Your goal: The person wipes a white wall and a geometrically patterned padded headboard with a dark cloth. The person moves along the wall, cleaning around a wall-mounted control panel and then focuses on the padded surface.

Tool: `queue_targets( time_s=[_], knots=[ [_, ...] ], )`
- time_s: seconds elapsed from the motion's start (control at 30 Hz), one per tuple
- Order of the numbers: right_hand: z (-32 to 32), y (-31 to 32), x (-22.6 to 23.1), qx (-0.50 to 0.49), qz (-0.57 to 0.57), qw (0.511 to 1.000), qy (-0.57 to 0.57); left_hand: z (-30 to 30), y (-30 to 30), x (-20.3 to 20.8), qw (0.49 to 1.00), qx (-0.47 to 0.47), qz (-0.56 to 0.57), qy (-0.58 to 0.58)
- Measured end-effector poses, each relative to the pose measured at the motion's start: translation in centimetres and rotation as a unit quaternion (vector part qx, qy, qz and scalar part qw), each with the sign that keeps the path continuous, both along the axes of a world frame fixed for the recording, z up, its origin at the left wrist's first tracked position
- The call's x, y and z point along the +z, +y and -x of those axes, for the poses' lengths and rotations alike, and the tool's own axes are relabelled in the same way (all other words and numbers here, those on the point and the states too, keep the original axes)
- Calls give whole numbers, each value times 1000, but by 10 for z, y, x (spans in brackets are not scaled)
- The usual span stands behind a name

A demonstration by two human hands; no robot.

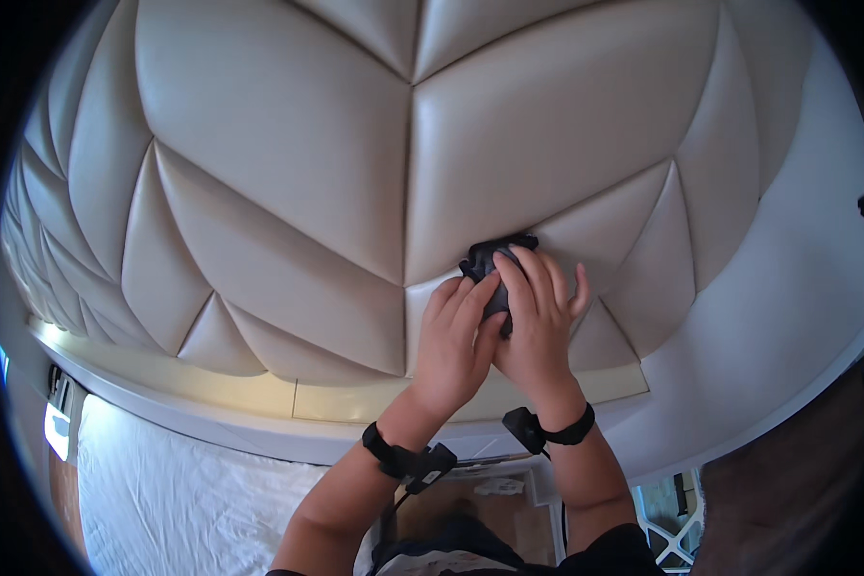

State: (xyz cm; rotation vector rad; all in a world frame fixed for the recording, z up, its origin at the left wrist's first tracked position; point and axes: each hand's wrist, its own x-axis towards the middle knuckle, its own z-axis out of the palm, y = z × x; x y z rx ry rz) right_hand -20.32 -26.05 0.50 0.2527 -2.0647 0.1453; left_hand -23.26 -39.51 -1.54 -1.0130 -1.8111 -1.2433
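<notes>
Both hands are raised in front of a padded beige panel (557, 134) with leaf-shaped sections. Between them is a crumpled black cloth (494, 259), bunched into a small bundle. My right hand (540, 322) grips it from the right, fingers bent over its front and the little finger sticking out. My left hand (456, 331) holds its left and lower side, fingertips pressed on it and the thumb close to the right hand. The side of the cloth toward the panel is hidden, so I cannot tell whether it touches the panel.
A pale gold ledge (355, 401) runs under the panel. At the lower left lies a bed with a wrinkled white sheet (182, 490). Straps with small black devices (432, 468) sit on both wrists. A white lattice frame (677, 538) stands at the lower right.
</notes>
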Motion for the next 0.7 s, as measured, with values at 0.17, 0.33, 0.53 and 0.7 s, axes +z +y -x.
queue_targets(
  time_s=[0.17, 0.33, 0.53, 0.7],
  knots=[
    [2, 44, 20, -8, 4, 999, 52, -1, 47, 27, 999, 20, 10, 46],
    [5, 84, 49, 23, 13, 996, 81, 1, 91, 54, 994, 62, -1, 94],
    [12, 134, 77, 63, 24, 991, 120, 1, 137, 86, 988, 80, 0, 131],
    [20, 170, 92, 63, 40, 985, 155, 4, 176, 110, 980, 92, -10, 176]
  ],
)
